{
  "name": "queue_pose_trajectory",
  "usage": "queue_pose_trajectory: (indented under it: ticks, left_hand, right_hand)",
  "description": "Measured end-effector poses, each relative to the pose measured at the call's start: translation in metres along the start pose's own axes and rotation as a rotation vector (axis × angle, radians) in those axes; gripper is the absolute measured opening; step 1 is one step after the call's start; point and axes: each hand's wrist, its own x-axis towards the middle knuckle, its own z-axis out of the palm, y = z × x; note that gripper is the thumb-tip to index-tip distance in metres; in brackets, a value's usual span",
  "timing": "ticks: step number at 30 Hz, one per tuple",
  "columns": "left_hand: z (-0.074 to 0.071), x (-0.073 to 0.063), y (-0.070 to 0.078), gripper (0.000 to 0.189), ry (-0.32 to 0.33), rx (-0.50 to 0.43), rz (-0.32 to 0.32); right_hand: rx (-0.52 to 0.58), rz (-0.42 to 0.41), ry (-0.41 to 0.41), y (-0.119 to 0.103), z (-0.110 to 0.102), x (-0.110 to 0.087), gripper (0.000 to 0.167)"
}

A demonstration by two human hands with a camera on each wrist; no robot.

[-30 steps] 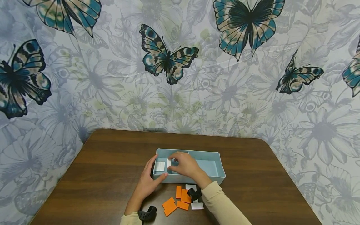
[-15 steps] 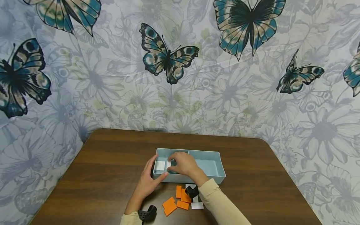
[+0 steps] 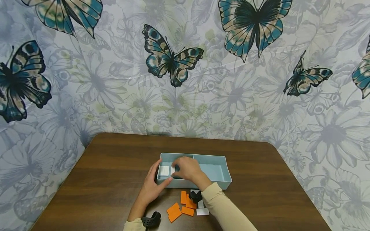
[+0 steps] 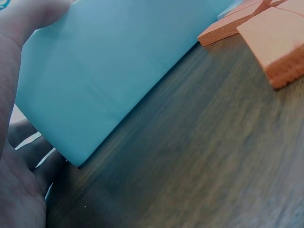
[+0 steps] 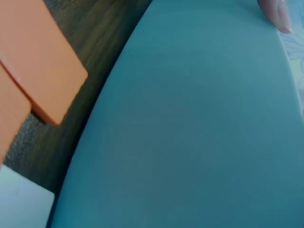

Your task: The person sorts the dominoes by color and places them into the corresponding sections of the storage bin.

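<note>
A light blue divided box (image 3: 185, 183) lies on the wooden table in the head view. My left hand (image 3: 151, 186) holds its left end, thumb on the front rim and fingers along the left side; the left wrist view shows the fingers beside the box's end wall (image 4: 109, 71). Inside the left compartment, a flat white block (image 3: 164, 170) lies at the left. Just right of it, my right hand (image 3: 189, 170) pinches a small white block (image 3: 172, 170) between thumb and fingers, which partly cover it. The right wrist view shows only the box's front wall (image 5: 190, 118), not the held block.
Several orange blocks (image 3: 174, 211) lie on the table in front of the box. White blocks (image 3: 202, 212) lie just right of them, partly under the right wrist. The box's right compartment (image 3: 212, 170) shows its bare floor. A butterfly-patterned cloth (image 3: 231, 112) hangs behind the table.
My right hand and forearm have shifted very slightly to the left, with the fingers still at the small white block. The left hand and box stay where they were.
</note>
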Motion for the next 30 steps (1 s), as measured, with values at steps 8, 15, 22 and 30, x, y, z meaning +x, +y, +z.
queue_pose_trajectory:
  ticks: [8, 15, 22, 30]
  left_hand:
    - [0.0001, -0.0005, 0.0011, 0.089, 0.006, -0.006, 0.006]
    - [-0.0001, 0.0000, 0.0003, 0.088, 0.006, -0.007, 0.004]
    - [-0.0007, -0.0005, 0.0003, 0.088, 0.000, -0.009, 0.004]
    - [0.0000, 0.0002, 0.0001, 0.088, -0.002, 0.001, 0.007]
  right_hand:
    - [-0.013, -0.002, -0.004, 0.0001, 0.0019, 0.0030, 0.035]
    - [-0.020, -0.035, 0.010, 0.0003, 0.0027, 0.0036, 0.033]
    - [-0.037, -0.045, 0.006, 0.0003, 0.0037, 0.0048, 0.033]
    - [-0.044, -0.050, 0.015, 0.0018, 0.0053, 0.0037, 0.034]
